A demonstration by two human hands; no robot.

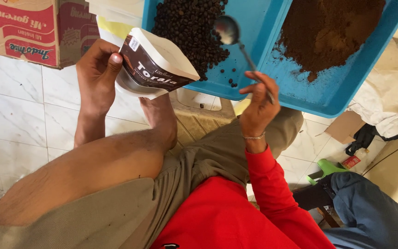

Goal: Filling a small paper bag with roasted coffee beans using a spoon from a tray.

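My left hand (96, 69) grips a white and brown stand-up pouch (155, 62), held tilted with its open mouth toward the trays. My right hand (260, 103) pinches the handle of a metal spoon (227, 30). The spoon's empty bowl hovers at the edge of a heap of roasted coffee beans (187, 27). The beans lie in a blue tray (254, 32). A second blue tray (342, 83) to the right carries a pile of brown ground coffee (328, 27). My bare knee and a red sleeve fill the lower part of the view.
A red and tan cardboard box (28, 30) stands on the white tiled floor at upper left. A white sack (388, 101) lies at the right, with a scrap of cardboard (344, 127) beside it. Another person's jeans-clad leg (369, 207) and a green stool (328, 168) are at lower right.
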